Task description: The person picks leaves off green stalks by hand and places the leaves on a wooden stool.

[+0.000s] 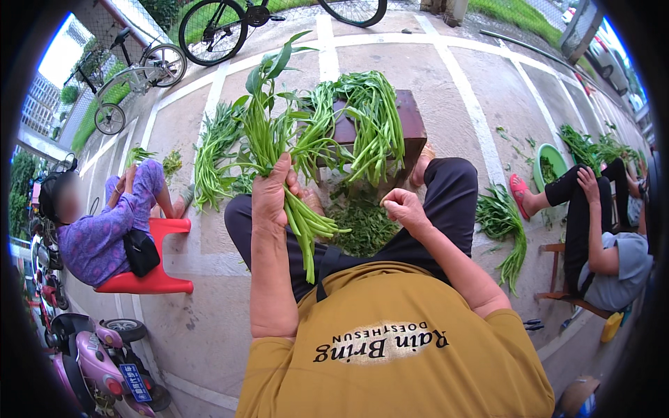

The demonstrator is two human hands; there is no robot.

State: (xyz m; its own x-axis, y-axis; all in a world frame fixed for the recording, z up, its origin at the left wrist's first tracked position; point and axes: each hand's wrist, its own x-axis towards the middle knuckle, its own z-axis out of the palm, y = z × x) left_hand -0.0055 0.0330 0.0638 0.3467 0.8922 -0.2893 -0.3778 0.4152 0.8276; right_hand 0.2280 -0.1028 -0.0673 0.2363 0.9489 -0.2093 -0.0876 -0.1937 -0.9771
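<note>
My left hand (274,198) is closed around a thick bunch of long-stemmed leafy greens (266,128), apparently water spinach. The leaves point up and away from me; the cut stems hang below my fist over my lap. My right hand (408,210) is held apart from the bunch, above my right thigh, with its fingers curled in and thumb against the forefinger. Nothing clear shows in it. Before me, more greens (373,123) drape over a dark red wooden stool (414,117). A heap of loose leaves (360,224) lies on the ground between my legs.
Bunches of greens lie on the paving at left (211,159) and right (502,224). A person sits left on a red plastic stool (170,261); another sits right, near a green basin (551,159). Bicycles (213,31) stand beyond, and a pink scooter (94,350) at lower left.
</note>
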